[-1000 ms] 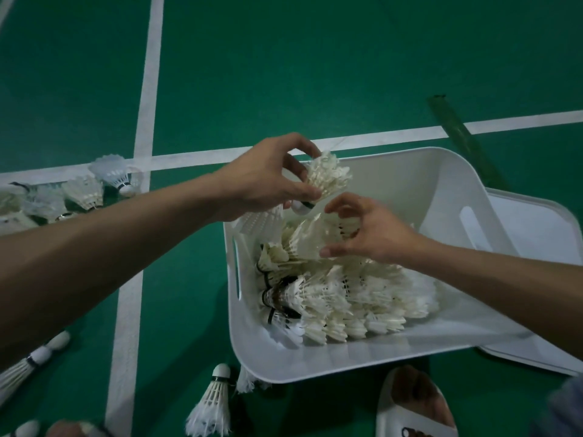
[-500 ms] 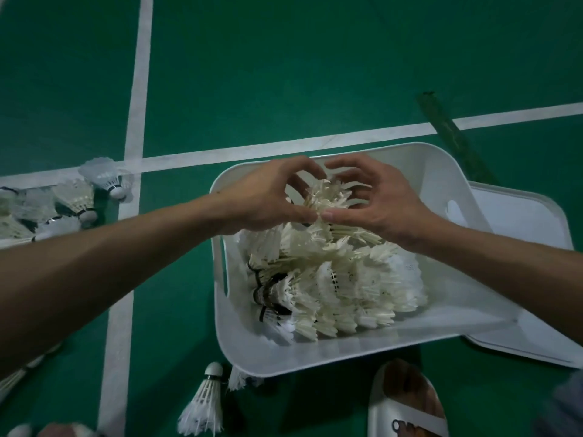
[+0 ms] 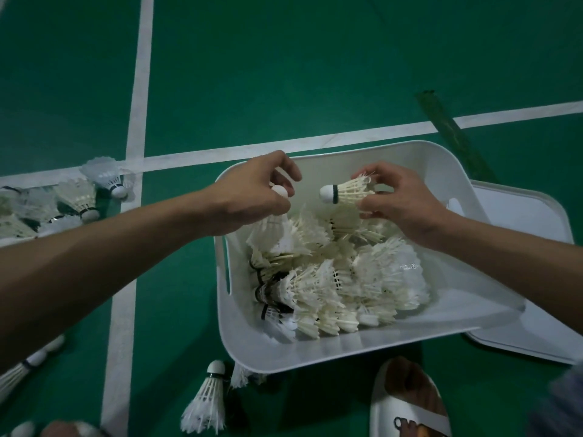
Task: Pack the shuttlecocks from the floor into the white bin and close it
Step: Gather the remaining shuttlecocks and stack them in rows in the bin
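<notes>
Over the far end of the white bin (image 3: 315, 354), the left hand (image 3: 252, 197) curls its fingers (image 3: 285, 167) round a shuttlecock (image 3: 274, 228) by its cork; the right hand (image 3: 400, 203) pinches a second shuttlecock (image 3: 347, 192) by its feathers. Packing looks midway: both want nesting into the pile (image 3: 347, 279), then the loose shuttlecocks (image 3: 79, 197) on the floor (image 3: 315, 74).

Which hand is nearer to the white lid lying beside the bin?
Right. The right hand is over the bin's side nearest the lid; the left hand is over the opposite side.
</notes>
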Demonstrator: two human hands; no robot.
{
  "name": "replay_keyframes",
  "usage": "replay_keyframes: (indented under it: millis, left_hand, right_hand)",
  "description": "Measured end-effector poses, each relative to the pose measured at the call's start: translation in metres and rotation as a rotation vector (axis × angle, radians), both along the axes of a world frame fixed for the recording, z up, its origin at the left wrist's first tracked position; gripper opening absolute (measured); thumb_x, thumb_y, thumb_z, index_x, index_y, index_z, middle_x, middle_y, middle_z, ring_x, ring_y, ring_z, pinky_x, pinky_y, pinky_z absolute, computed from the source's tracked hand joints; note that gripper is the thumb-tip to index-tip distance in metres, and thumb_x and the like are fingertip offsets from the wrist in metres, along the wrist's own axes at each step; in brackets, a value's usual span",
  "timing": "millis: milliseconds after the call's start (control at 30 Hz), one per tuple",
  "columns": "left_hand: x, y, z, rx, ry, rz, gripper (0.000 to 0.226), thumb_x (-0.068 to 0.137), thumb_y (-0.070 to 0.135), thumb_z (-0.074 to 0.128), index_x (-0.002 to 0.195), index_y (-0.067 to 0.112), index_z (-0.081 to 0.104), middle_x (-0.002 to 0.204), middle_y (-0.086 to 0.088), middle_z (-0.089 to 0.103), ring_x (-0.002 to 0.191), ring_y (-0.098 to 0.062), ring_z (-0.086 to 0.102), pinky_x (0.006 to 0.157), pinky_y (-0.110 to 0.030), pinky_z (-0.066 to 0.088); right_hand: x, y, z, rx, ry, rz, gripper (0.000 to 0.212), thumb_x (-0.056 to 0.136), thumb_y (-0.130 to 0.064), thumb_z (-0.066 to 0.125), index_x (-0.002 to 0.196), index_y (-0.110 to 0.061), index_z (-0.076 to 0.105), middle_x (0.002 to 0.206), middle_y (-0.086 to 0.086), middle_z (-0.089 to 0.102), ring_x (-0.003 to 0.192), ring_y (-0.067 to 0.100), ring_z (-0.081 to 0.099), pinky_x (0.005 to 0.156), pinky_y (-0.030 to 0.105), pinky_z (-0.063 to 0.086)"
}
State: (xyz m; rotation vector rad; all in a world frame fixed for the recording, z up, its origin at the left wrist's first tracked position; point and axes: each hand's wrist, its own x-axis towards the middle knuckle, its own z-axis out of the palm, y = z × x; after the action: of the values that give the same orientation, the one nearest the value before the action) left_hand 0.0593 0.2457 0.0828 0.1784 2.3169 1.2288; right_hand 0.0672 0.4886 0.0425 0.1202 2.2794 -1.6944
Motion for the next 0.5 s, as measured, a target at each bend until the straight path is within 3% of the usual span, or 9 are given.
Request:
replay_keyframes:
  millis: [100,233,333,400,500]
  left_hand:
    - [-0.001,-0.001,-0.005,0.001,0.005,-0.014,0.031,0.075,0.001,0.067,0.098,0.023,0.066,0.097,0.001,0.064,0.087,-0.019,0.064,0.077,-0.032,0.052]
    - [0.000,-0.003,-0.008,-0.011,-0.022,0.017,0.029,0.071,0.010,0.079,0.098,0.018,0.073,0.095,-0.002,0.073,0.092,-0.014,0.069,0.092,-0.037,0.053]
    - [0.001,-0.004,-0.006,-0.015,-0.035,0.006,0.031,0.069,0.013,0.082,0.099,0.014,0.073,0.101,0.000,0.073,0.093,-0.009,0.068,0.087,-0.026,0.052]
    - [0.002,-0.003,-0.005,-0.003,-0.034,0.008,0.030,0.069,0.014,0.082,0.098,0.013,0.073,0.104,0.001,0.072,0.093,-0.008,0.068,0.086,-0.024,0.051]
    - [0.003,-0.002,-0.002,0.011,-0.033,0.013,0.024,0.071,0.017,0.080,0.094,0.014,0.075,0.104,0.003,0.071,0.093,-0.011,0.068,0.093,-0.033,0.051]
  right_hand:
    - [0.004,0.000,-0.004,0.240,0.030,0.062,0.040,0.072,0.001,0.075,0.105,-0.019,0.064,0.104,0.008,0.066,0.080,0.020,0.067,0.065,0.031,0.058]
    - [0.007,-0.010,-0.006,0.450,0.050,0.220,0.053,0.070,-0.013,0.081,0.118,-0.026,0.061,0.113,-0.006,0.062,0.095,0.011,0.063,0.073,0.025,0.056]
    - [0.005,-0.021,-0.007,0.486,0.046,0.336,0.061,0.070,-0.021,0.084,0.125,-0.023,0.057,0.114,-0.014,0.056,0.106,0.005,0.053,0.081,0.018,0.041]
    - [0.005,-0.027,-0.010,0.472,0.020,0.400,0.062,0.068,-0.024,0.085,0.124,-0.023,0.058,0.110,-0.015,0.058,0.099,0.003,0.055,0.083,0.018,0.045]
    - [0.006,-0.033,-0.014,0.460,-0.011,0.453,0.065,0.067,-0.025,0.086,0.125,-0.025,0.057,0.110,-0.016,0.059,0.093,-0.001,0.057,0.086,0.020,0.049]
